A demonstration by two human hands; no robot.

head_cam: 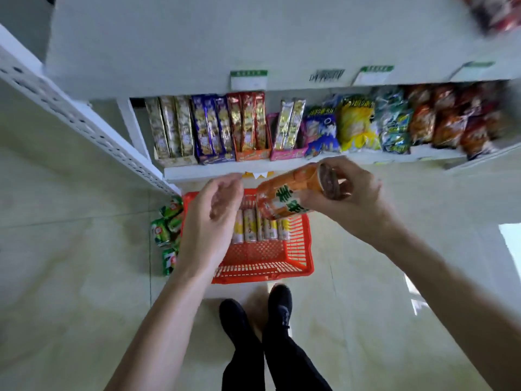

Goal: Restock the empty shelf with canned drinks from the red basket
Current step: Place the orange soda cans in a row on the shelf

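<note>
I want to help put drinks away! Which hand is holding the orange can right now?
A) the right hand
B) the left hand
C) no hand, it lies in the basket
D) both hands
A: the right hand grips the orange can above the red basket, while the left hand holds nothing.

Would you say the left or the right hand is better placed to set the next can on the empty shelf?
Right, probably: the right hand already grips an orange can, while the left hand hangs open and holds nothing above the red basket.
</note>
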